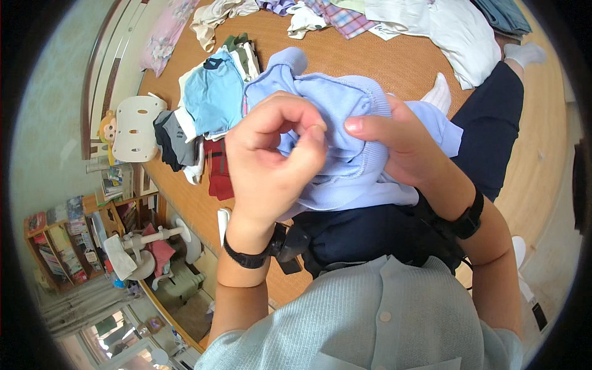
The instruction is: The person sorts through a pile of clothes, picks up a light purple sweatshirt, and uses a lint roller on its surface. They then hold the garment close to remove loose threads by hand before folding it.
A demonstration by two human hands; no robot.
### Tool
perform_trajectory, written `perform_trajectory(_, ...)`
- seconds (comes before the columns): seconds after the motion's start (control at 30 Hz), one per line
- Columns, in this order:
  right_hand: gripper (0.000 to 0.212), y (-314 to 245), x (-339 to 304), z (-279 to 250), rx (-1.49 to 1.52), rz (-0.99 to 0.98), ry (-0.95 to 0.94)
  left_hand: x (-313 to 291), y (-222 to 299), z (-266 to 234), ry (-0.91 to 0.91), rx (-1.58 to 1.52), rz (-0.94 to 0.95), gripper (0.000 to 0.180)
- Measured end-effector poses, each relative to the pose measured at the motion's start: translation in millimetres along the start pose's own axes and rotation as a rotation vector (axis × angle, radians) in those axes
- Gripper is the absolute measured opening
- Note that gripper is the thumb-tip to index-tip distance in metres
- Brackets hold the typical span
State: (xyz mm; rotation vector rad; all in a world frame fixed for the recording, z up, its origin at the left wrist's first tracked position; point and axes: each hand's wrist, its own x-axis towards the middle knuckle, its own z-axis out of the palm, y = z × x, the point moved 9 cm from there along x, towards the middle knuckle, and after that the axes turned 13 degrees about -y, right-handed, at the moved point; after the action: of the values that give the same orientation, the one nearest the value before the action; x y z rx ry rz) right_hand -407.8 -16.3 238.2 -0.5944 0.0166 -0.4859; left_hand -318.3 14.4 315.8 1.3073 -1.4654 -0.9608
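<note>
A light blue knit garment with ribbed edges (336, 95) lies bunched over my lap. My left hand (277, 151) is raised in front of it, thumb and index fingertip pressed together. What that pinch holds, if anything, is too small to make out. On the other side, my right hand (410, 145) grips the garment's ribbed edge, thumb on top and the other fingers hidden behind the cloth. Part of the garment spreads right across my dark trousers (490, 126).
Left of the garment sit a light blue top (214, 92) on stacked clothes and a dark red folded piece (219, 169). White clothes (453, 37) and a plaid piece (345, 15) lie at the far side of the brown mat (370, 58). A white chair back (137, 129) stands left.
</note>
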Motion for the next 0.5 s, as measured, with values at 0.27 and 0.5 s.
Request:
perform_trajectory(0.27, 0.032, -0.7, -1.0, -1.8, -0.405, 0.05, 0.134, 5.1, 37.4, 16.1, -0.065, 0.58, 0.278, 0.012)
perform_trajectory(0.5, 0.032, -0.7, 1.1, 2.1, -0.472, 0.038, 0.094, 6.1, 30.6, 15.8, -0.107, 0.594, 0.187, 0.015)
